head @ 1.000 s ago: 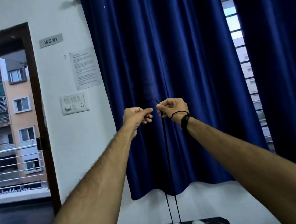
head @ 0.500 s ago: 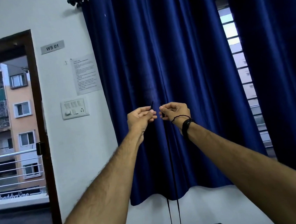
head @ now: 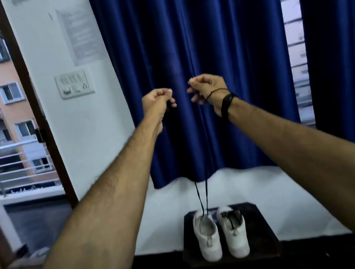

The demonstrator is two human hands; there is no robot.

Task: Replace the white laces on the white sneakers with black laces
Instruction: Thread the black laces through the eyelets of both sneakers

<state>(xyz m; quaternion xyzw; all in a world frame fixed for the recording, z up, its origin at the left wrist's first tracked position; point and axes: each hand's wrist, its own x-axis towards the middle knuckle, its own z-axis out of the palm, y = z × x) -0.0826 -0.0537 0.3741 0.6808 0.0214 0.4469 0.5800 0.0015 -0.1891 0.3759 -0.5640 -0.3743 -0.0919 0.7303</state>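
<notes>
Black lace [head: 203,197] ran taut from the left sneaker [head: 206,235], both ends pinched high: left hand [head: 157,101], right hand [head: 207,87].

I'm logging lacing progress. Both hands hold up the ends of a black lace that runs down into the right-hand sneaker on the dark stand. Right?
Not quite: the head view shows the black lace running into the left-hand sneaker. The left hand and right hand do hold its ends up, and the stand is dark.

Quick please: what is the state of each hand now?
Left hand: pinches one end of the black lace.
Right hand: pinches the other end.
</notes>
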